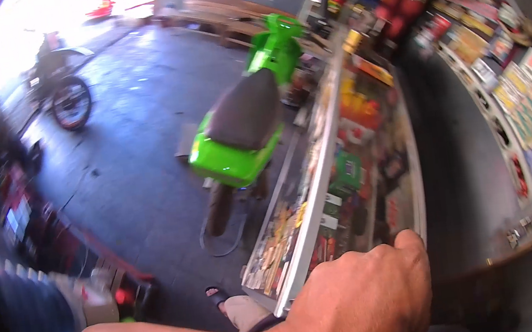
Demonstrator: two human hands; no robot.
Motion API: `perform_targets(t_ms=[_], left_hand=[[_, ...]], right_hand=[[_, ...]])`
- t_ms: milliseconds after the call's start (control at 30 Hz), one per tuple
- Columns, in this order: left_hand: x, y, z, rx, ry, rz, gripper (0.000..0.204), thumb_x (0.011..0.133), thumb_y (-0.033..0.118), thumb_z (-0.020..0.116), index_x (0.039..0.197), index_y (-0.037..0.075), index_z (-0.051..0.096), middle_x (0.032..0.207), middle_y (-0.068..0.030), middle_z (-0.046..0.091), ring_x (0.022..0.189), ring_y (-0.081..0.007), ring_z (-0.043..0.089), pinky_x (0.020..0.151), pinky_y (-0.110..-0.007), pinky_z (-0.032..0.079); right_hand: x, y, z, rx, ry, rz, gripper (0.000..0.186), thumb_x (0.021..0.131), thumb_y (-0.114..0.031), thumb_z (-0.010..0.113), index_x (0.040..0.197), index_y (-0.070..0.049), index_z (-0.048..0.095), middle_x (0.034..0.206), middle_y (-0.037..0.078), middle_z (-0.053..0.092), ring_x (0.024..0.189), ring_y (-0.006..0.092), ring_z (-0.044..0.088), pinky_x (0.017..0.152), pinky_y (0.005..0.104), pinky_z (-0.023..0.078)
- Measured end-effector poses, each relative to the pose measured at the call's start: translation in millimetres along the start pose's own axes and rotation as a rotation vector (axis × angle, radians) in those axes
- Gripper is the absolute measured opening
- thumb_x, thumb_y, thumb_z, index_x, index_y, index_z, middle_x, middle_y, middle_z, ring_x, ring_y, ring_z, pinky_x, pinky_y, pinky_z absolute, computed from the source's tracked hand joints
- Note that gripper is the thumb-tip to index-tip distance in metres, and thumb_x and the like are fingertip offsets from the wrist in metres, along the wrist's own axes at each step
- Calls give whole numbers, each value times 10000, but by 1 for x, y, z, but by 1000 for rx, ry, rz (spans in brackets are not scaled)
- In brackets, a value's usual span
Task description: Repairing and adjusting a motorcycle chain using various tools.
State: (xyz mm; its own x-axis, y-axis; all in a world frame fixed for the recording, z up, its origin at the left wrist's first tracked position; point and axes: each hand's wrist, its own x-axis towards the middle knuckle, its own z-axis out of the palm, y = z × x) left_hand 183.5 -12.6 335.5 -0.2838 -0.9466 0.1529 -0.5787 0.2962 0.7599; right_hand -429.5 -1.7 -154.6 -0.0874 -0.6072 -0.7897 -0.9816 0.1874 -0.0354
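My left forearm crosses the lower edge from the left, and my left hand (368, 293) lies at its end, back of the hand up. Its fingers are curled into a fist; their tips and whatever they may hold are hidden underneath. Just beyond the knuckles stands a glass display case (314, 206) with a pale metal frame. Small packaged goods fill it, among them a green box (347, 170). My right hand is not in view.
A green scooter (241, 122) with a dark seat stands beyond the case. Another motorbike (68, 97) is near the bright doorway, with a wooden bench (220, 12) at the back. Packaged goods (524, 101) line the right side. A sandalled foot (219, 299) shows below the case.
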Motion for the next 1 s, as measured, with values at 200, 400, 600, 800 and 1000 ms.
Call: perform_targets(t_ms=[200, 400, 600, 800, 1000], left_hand=[[32, -84, -95, -132, -32, 228, 197, 832, 132, 525, 859, -46, 604, 697, -224, 661, 627, -342, 691, 504, -410, 555], [19, -229, -213, -350, -169, 167, 233, 816, 162, 553, 862, -53, 631, 735, -239, 667, 671, -386, 681, 584, -438, 559], [-33, -433, -316, -389, -122, -79, 276, 815, 175, 603, 959, -45, 519, 727, -260, 620, 738, -451, 634, 649, -544, 491], [-34, -627, -401, -336, 154, -319, 313, 835, 199, 621, 1003, -41, 509, 772, -249, 647, 790, -442, 650, 682, -531, 503], [-30, -819, -579, -252, 212, -826, 410, 845, 264, 614, 1196, 81, 506, 946, -228, 683, 921, -442, 659, 795, -512, 525]], right_hand=[[-89, -104, 83, 80, -14, 197, 363, 867, -385, 613, 1041, -89, 730, 1004, 134, 710, 921, 286, 674, 805, 404, 523], [-14, -313, 103, -198, -253, -15, 385, 884, -412, 588, 1054, -97, 729, 1012, 137, 712, 924, 293, 679, 811, 403, 526], [102, -627, 101, -535, -394, -347, 407, 900, -439, 564, 1067, -105, 727, 1020, 139, 714, 928, 299, 684, 818, 401, 529], [146, -845, 43, -871, -521, -501, 431, 917, -466, 539, 1080, -113, 726, 1028, 142, 716, 931, 306, 689, 824, 399, 531], [228, -1075, 0, -953, -454, -543, 455, 934, -492, 515, 1093, -121, 725, 1036, 144, 718, 935, 313, 694, 830, 398, 534]])
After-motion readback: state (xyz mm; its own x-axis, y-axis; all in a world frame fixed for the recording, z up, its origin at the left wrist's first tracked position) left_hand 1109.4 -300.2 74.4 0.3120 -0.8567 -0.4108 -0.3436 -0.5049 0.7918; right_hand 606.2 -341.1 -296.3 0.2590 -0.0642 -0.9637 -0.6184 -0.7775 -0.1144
